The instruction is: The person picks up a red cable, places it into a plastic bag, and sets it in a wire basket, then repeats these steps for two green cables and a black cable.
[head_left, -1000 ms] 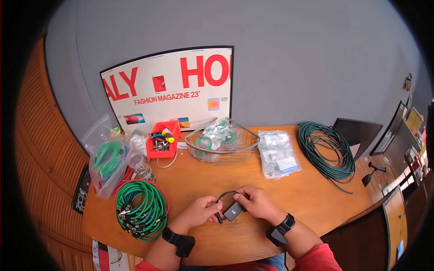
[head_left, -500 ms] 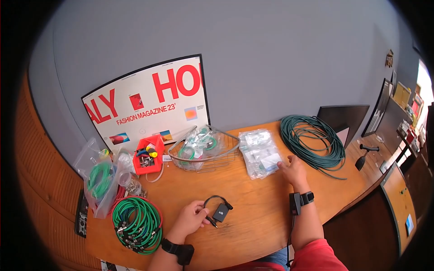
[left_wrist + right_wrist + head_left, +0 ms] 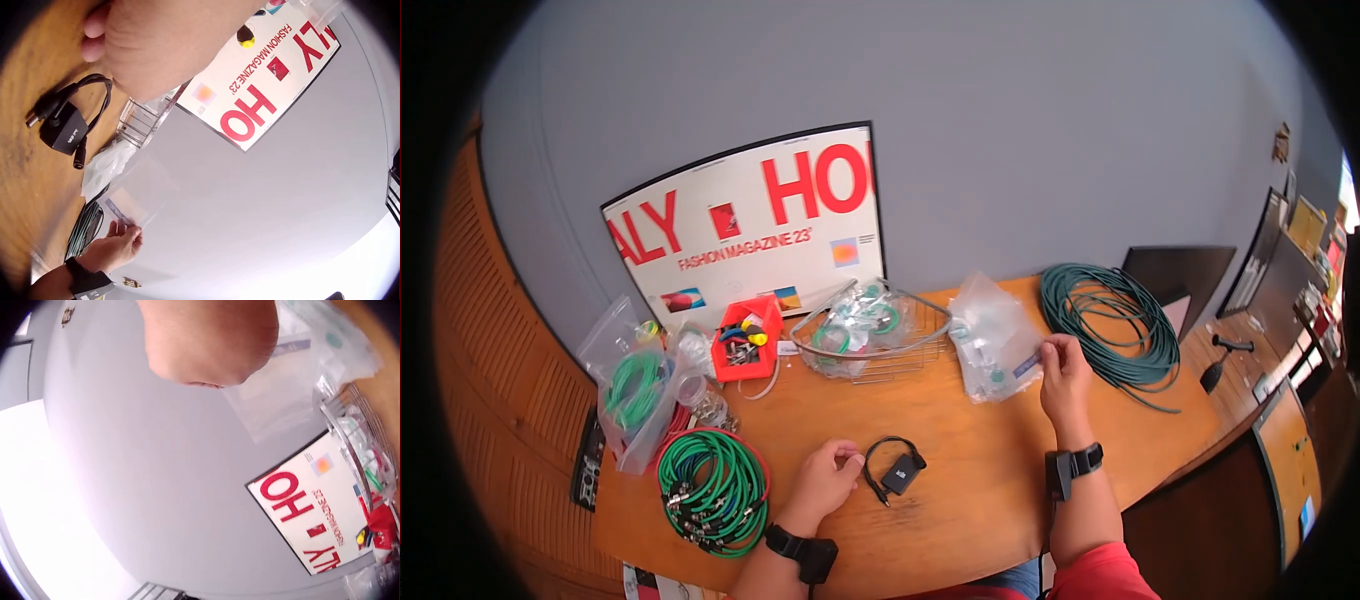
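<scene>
My right hand [image 3: 1066,388] pinches the edge of a clear plastic bag [image 3: 998,318], lifted above a pile of clear bags [image 3: 990,384] at the back of the table. The left wrist view shows the same raised bag [image 3: 139,190] in the fingers of my right hand [image 3: 119,245]. My left hand [image 3: 828,482], fingers loosely bent and holding nothing, is beside a small black box [image 3: 899,474] with a short black cable [image 3: 870,461]. That box [image 3: 64,130] lies on the wood, apart from the hand, in the left wrist view.
A wire basket [image 3: 880,360] with bagged green cables stands left of the bags, a red bin [image 3: 747,340] of tools farther left. Green cable coils [image 3: 712,492] lie at the front left, a dark green coil [image 3: 1112,325] at the back right. A poster [image 3: 750,215] leans on the wall.
My right hand has gone from the black box to the bags and lifted one. The left hand has let go of the black cable, which now lies with its box on the table.
</scene>
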